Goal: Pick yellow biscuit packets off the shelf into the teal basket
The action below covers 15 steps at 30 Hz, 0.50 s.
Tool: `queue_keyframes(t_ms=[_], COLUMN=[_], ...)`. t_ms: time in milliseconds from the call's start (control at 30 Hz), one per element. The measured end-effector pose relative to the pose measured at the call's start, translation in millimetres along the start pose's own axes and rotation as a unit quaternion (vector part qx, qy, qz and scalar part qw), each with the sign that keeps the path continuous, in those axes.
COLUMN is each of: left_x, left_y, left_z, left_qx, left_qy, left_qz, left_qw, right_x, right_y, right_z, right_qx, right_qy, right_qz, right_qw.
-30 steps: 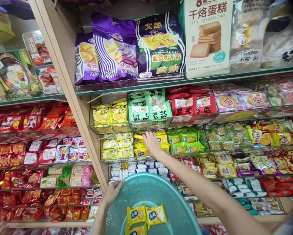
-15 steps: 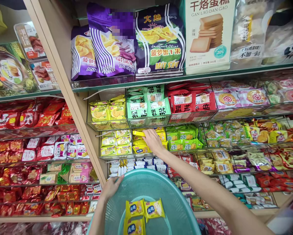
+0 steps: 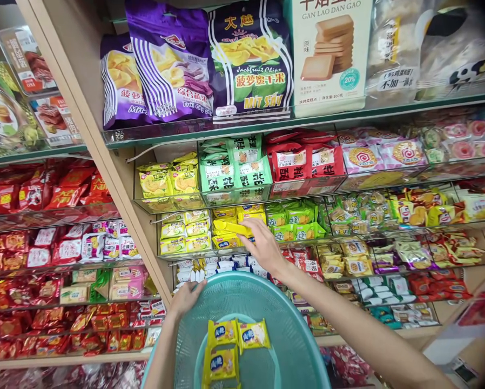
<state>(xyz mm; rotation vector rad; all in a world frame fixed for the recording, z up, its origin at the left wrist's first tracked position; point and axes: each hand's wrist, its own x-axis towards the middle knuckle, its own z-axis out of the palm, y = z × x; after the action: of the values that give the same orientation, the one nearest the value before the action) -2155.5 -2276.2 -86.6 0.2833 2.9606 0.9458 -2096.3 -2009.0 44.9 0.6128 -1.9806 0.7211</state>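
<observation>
My right hand (image 3: 262, 246) pinches a yellow snack packet (image 3: 233, 227) in front of a shelf bin that holds more yellow packets (image 3: 250, 209). Below it, my left hand (image 3: 187, 299) grips the upper left rim of a teal plastic basket (image 3: 303, 324). Several yellow packets (image 3: 222, 364) with blue lettering lie on the basket's bottom, left of its middle.
Bins of green packets (image 3: 295, 224) and pale yellow packets (image 3: 184, 232) flank the bin. Large purple chip bags (image 3: 172, 65) and a cake box (image 3: 329, 59) stand on the glass shelf above. A wooden upright (image 3: 116, 210) divides the shelves at left.
My right hand has drawn back slightly from the bin, to the right and down, with the yellow packet between its fingers. The view has shifted a little; my left hand still grips the rim.
</observation>
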Motion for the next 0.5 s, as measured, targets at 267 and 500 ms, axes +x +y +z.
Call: queue_keyframes(t_ms=[267, 500], left_x=[5, 5], left_y=[12, 19], left_z=[2.9, 4.3], left_qx=[0.013, 0.017], left_qy=[-0.014, -0.023], left_qz=[0.015, 0.032], left_qw=[1.000, 0.999], right_x=[-53, -102], right_y=[-13, 8], right_z=[-13, 8], right_qx=[0.318, 0.223], right_qy=[-0.301, -0.671], right_qz=[0.246, 0.232], right_qw=[0.865, 0.668])
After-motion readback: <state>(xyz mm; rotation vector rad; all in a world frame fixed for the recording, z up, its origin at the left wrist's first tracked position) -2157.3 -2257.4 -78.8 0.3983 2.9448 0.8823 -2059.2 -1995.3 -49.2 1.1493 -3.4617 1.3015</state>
